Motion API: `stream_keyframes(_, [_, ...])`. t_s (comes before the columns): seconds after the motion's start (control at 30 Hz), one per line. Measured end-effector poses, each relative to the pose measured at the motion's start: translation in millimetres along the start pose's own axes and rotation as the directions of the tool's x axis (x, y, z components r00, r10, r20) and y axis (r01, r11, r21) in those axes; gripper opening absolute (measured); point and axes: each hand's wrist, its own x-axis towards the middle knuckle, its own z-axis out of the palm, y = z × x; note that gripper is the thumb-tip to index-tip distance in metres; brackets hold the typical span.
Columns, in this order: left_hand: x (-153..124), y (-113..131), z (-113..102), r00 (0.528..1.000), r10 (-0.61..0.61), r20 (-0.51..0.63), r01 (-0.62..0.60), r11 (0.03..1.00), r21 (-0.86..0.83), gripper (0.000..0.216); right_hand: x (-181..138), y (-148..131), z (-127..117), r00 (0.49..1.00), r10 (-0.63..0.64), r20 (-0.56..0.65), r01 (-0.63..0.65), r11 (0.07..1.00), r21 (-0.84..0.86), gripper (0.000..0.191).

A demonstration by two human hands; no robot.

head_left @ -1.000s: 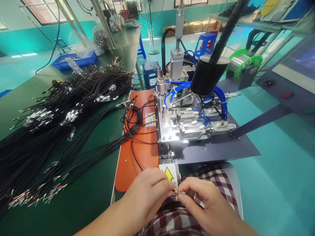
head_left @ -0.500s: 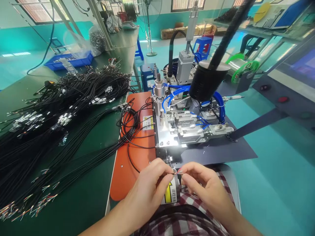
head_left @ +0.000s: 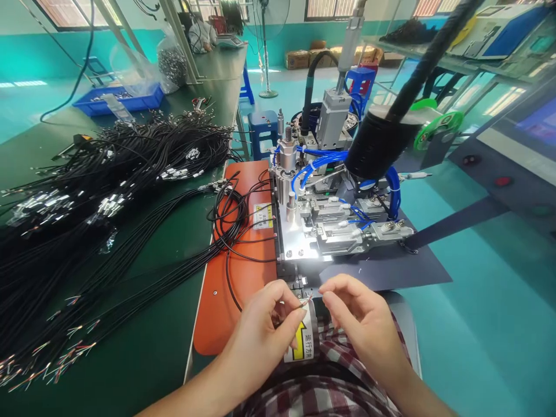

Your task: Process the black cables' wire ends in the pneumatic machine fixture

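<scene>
My left hand (head_left: 260,336) pinches the stripped end of a thin black cable (head_left: 230,278), whose coloured wire tips (head_left: 307,300) stick out past my thumb and forefinger. My right hand (head_left: 360,324) is beside it with fingertips closed just right of those tips, seemingly off them. Both hands hover at the front edge of a small metal machine (head_left: 321,231) with blue air hoses, above a label with a yellow arrow (head_left: 299,341).
An orange mat (head_left: 243,272) lies left of the machine with looped black cables on it. A large pile of black cables (head_left: 95,197) covers the green bench. A blue tray (head_left: 113,101) stands far back. A black hose (head_left: 382,139) hangs over the machine.
Both hands have risen toward the machine's front edge. My right fingertips, which pinched the wire tips before, now sit slightly apart from them.
</scene>
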Motion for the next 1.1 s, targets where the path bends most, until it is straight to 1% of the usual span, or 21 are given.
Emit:
stream_keyframes(0.07, [-0.6, -1.1, 1.3, 0.999, 0.024, -0.033, -0.023, 0.999, 0.022, 0.016, 1.9, -1.5, 2.5, 0.998, 0.044, 0.044, -0.046, 0.998, 0.046, 0.025])
stream_keyframes(0.17, [-1.6, -1.7, 2.7, 0.995, 0.057, -0.078, -0.051, 0.995, 0.081, 0.016, 4.2, -0.9, 5.3, 0.992, 0.073, 0.101, -0.084, 0.99, 0.112, 0.028])
stream_keyframes(0.27, [-2.5, -1.7, 3.9, 0.991, 0.08, -0.107, -0.069, 0.992, 0.105, 0.017, 4.4, 0.7, 7.2, 0.987, 0.096, 0.126, -0.115, 0.981, 0.158, 0.028])
stream_keyframes(0.37, [-2.7, -2.6, 5.8, 0.986, 0.094, -0.136, -0.082, 0.992, 0.093, 0.019, 2.4, 2.2, 8.7, 0.985, 0.11, 0.134, -0.133, 0.975, 0.18, 0.029])
stream_keyframes(0.47, [-2.1, -2.1, 7.6, 0.985, 0.086, -0.149, -0.084, 0.996, 0.019, 0.018, -0.1, 5.0, 9.8, 0.983, 0.105, 0.147, -0.135, 0.969, 0.209, 0.031])
stream_keyframes(0.57, [-0.7, 2.6, 6.8, 0.993, 0.058, -0.102, -0.069, 0.992, -0.106, 0.016, -1.2, 8.2, 9.7, 0.982, 0.091, 0.167, -0.129, 0.963, 0.238, 0.03])
stream_keyframes(0.67, [1.3, 8.8, 3.0, 0.999, -0.002, 0.035, 0.012, 0.964, -0.267, 0.018, -0.6, 10.2, 8.2, 0.974, 0.087, 0.21, -0.136, 0.963, 0.234, 0.029])
stream_keyframes(0.77, [4.3, 10.9, -1.0, 0.988, -0.04, 0.147, 0.094, 0.919, -0.383, 0.021, 0.8, 12.0, 6.3, 0.966, 0.089, 0.241, -0.142, 0.968, 0.209, 0.028])
stream_keyframes(0.83, [6.4, 10.4, -2.2, 0.986, -0.063, 0.155, 0.124, 0.898, -0.423, 0.019, 1.2, 13.4, 5.4, 0.965, 0.082, 0.248, -0.131, 0.973, 0.192, 0.027])
stream_keyframes(0.97, [8.2, 11.2, -2.2, 0.979, -0.163, 0.126, 0.203, 0.865, -0.459, 0.022, 0.0, 15.6, 4.8, 0.962, 0.067, 0.265, -0.116, 0.978, 0.173, 0.027])
stream_keyframes(1.1, [8.0, 14.2, -2.5, 0.971, -0.192, 0.139, 0.236, 0.84, -0.489, 0.023, -2.4, 16.1, 4.9, 0.961, 0.058, 0.272, -0.105, 0.981, 0.161, 0.024])
